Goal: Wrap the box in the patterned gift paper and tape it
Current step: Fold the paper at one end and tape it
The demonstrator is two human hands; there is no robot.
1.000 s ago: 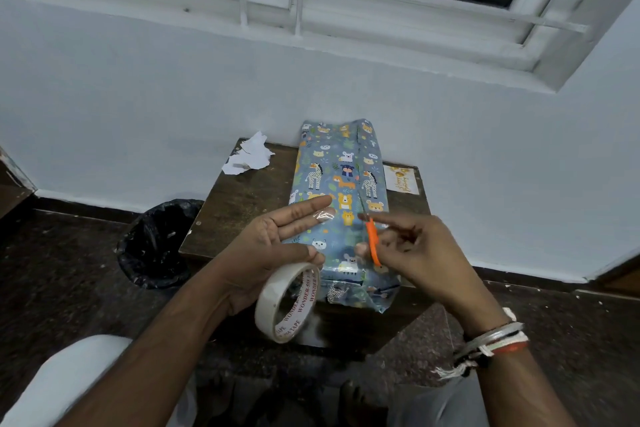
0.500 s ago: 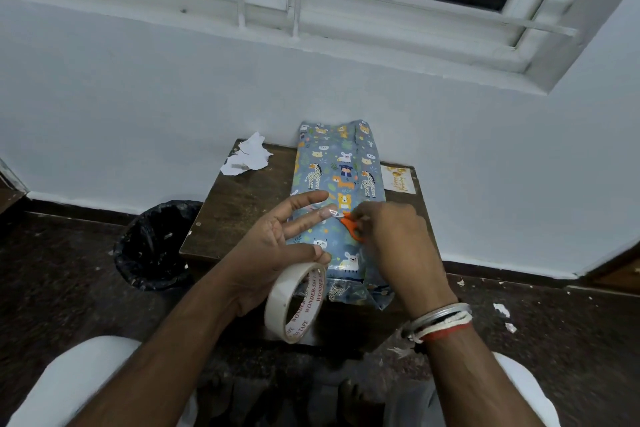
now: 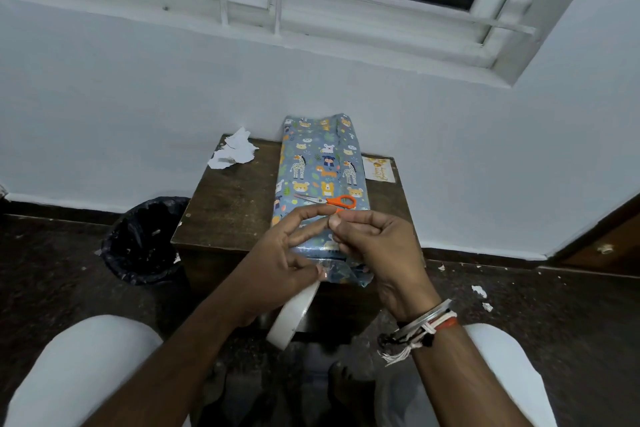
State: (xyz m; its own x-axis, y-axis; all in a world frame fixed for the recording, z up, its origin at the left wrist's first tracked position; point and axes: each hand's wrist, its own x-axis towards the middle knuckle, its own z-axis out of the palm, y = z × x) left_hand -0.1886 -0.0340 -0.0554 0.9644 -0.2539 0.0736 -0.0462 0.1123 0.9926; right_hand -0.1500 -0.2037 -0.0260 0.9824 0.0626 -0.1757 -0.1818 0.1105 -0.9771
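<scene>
Left hand point(image 3: 277, 255) grips tape roll point(image 3: 294, 317), forefinger arched toward right hand point(image 3: 379, 250); right fingertips point(image 3: 335, 220) pinched at its tip, contents indiscernible. Both above wrapped box point(image 3: 320, 166).

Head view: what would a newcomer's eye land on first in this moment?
The blue animal-print wrapped box lies along the small brown table, with orange scissors resting across its top. In front, the left hand holds a tape roll while the right hand pinches at its index fingertip.
</scene>
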